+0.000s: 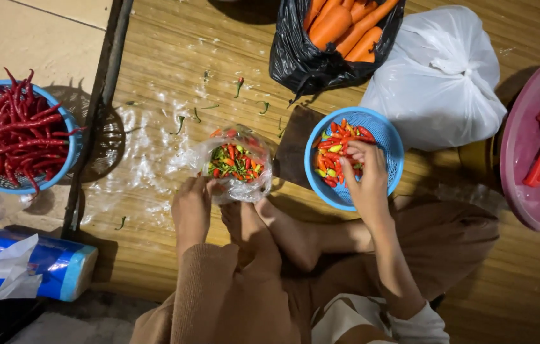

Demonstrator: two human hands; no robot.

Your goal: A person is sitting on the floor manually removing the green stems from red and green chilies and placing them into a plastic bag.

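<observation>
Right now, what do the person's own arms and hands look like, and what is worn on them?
Both hands are bare, with no gloves, rings or watch visible. The left hand comes out of a long brown sleeve. The right hand has a bare forearm, with a white sleeve pushed up near the elbow.

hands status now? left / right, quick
Left hand: closed on the edge of the clear bag of small chillies.
Right hand: in the blue basket, pinching a chilli.
</observation>
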